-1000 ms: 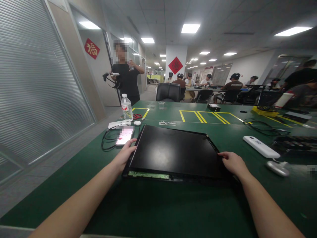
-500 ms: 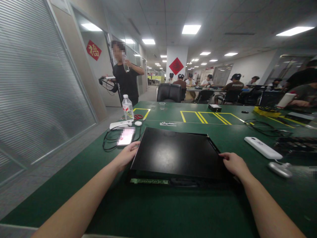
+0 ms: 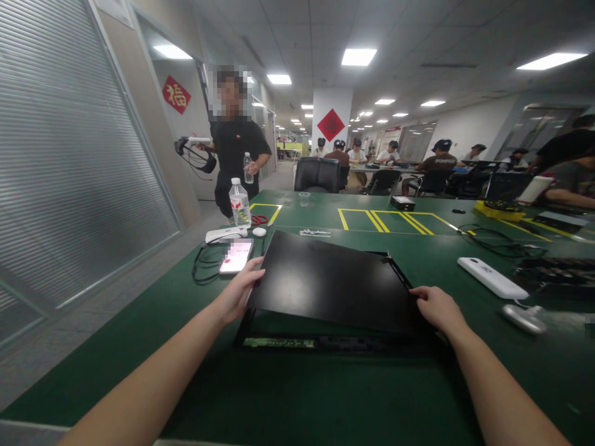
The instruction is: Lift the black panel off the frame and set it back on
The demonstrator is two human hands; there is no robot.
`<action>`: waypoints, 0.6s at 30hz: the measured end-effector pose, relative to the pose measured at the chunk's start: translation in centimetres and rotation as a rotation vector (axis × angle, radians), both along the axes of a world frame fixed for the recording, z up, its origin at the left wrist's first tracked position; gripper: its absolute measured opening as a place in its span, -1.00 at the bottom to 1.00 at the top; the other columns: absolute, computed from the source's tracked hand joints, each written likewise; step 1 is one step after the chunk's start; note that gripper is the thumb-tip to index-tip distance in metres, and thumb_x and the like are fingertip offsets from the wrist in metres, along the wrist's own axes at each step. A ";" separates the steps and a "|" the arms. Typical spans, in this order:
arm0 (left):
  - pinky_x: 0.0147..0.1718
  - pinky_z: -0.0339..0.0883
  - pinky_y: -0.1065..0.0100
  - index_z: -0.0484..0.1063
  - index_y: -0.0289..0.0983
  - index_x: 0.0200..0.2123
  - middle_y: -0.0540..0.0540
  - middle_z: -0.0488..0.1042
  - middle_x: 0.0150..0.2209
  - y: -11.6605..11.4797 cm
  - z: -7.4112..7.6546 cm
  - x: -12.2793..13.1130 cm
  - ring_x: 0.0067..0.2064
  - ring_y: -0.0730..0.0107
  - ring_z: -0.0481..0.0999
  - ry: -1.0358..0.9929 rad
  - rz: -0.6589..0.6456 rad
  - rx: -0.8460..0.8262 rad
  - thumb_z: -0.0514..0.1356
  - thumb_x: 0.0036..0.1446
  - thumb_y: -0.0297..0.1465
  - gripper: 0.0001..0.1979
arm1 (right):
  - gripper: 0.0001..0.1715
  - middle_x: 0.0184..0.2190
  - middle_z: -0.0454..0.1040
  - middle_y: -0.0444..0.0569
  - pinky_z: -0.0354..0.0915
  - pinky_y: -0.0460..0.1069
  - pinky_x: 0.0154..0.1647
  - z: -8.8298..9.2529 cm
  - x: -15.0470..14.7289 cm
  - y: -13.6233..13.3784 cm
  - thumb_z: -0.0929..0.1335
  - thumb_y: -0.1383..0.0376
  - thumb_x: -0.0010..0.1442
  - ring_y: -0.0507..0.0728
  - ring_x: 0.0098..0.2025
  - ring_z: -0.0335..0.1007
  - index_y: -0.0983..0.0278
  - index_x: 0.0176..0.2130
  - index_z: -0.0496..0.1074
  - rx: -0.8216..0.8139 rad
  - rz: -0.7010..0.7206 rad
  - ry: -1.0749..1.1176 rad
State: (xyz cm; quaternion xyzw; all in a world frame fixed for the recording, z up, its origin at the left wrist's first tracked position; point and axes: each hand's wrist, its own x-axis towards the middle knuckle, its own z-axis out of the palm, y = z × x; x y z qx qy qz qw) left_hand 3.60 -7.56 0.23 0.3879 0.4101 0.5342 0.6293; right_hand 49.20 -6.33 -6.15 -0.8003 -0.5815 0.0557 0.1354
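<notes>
Tilted black panel (image 3: 330,282) in grip of left hand (image 3: 239,291), right hand (image 3: 439,308) (hold unclear) at frame (image 3: 372,344)

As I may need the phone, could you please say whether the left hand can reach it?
Likely yes: the phone lies just beyond the left hand, nothing visibly between, though that hand holds the black panel.

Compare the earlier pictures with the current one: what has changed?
The left hand has raised the left side of the black panel, opening a gap between it and the near edge of the dark frame. Beyond the table, a standing person has lowered a small bottle. The right hand remains at the panel's right edge; the phone stayed put.
</notes>
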 end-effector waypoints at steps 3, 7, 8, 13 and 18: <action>-0.35 0.43 0.29 0.34 -0.16 0.07 -0.05 0.60 -0.17 -0.4 0.0 0.3 -0.26 0.18 0.61 0.021 -0.012 0.003 0.31 -0.16 -0.44 -0.37 | -0.53 -0.14 0.56 0.06 0.32 -0.01 -0.27 0.1 -0.2 -0.1 0.25 0.40 0.05 0.20 -0.17 0.49 0.21 -0.10 0.60 0.010 -0.008 0.020; -0.41 0.40 0.30 0.32 -0.15 0.06 -0.05 0.58 -0.19 -0.5 -0.2 0.3 -0.29 0.18 0.59 0.059 0.004 0.034 0.28 -0.18 -0.42 -0.37 | -0.56 -0.22 0.56 0.01 0.28 -0.04 -0.33 0.3 -0.3 -0.2 0.27 0.40 0.04 0.15 -0.23 0.48 0.20 -0.14 0.59 0.021 -0.017 0.055; -0.41 0.40 0.30 0.32 -0.14 0.05 -0.05 0.58 -0.19 -0.5 -0.2 0.3 -0.29 0.18 0.59 0.066 0.006 0.039 0.28 -0.18 -0.41 -0.38 | -0.57 -0.25 0.56 -0.01 0.27 -0.05 -0.34 0.4 -0.3 -0.2 0.27 0.38 0.06 0.14 -0.24 0.48 0.19 -0.13 0.58 0.018 -0.019 0.066; -0.30 0.45 0.22 0.30 -0.13 0.07 -0.03 0.59 -0.19 -0.9 0.2 0.4 -0.24 0.14 0.61 0.019 -0.019 0.069 0.29 -0.19 -0.45 -0.34 | -0.51 -0.34 0.56 -0.06 0.27 -0.03 -0.35 1.1 -0.7 0.0 0.24 0.20 0.19 0.14 -0.31 0.47 0.21 0.07 0.47 0.011 -0.051 0.191; -0.16 0.47 0.13 0.32 -0.09 0.11 -0.04 0.59 -0.09 -1.3 0.6 0.6 -0.13 0.05 0.61 -0.044 -0.034 0.114 0.29 -0.21 -0.49 -0.29 | -0.51 -0.15 0.58 0.12 0.32 0.03 -0.11 0.9 -0.6 0.3 0.26 0.07 0.19 0.25 -0.08 0.47 0.31 -0.08 0.56 0.156 -0.101 0.435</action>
